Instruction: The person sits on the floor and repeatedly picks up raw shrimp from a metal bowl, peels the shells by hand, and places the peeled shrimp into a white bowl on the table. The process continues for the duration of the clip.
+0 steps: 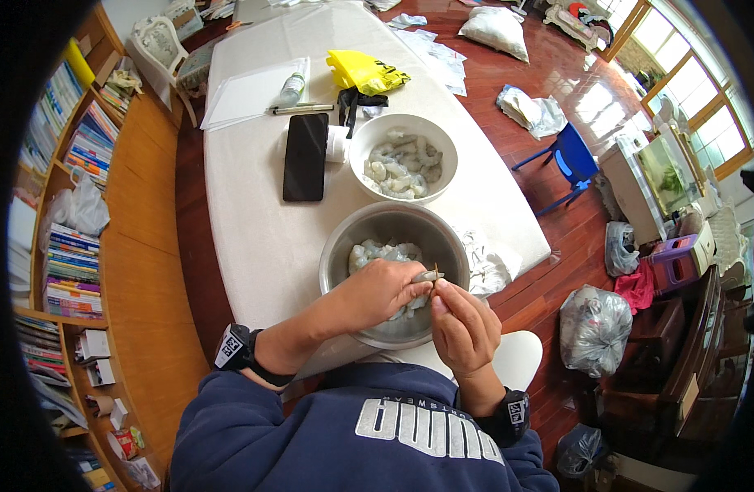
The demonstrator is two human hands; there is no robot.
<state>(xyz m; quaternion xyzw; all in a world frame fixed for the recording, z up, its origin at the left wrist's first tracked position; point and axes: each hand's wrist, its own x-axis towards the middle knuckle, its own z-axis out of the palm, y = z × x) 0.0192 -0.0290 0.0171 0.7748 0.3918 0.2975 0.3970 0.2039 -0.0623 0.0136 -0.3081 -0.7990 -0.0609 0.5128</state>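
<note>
Gripping a gray shrimp (427, 277) between thumb and fingers, the left hand (378, 289) is positioned over the steel bowl (337, 261) in the head view. The right hand (465, 330) pinches a thin stick (437, 269), which crosses the shrimp; whether its tip enters the flesh cannot be told. The left hand and wrist block part of the bowl and the shrimp pile (385, 251) inside. Directly beyond stands a white bowl (444, 145) containing more shrimp (403, 164). Left of it, a black phone (306, 157) partly covers a white cylindrical item (337, 145). Farther along the table (258, 246) are pens (303, 108), a bottle (291, 88), paper sheets (239, 100) and a yellow bag (364, 74). Crumpled white material (487, 264) lies just right of the steel bowl. A blue chair (572, 160) stands on the floor (528, 262), right of the table.
</note>
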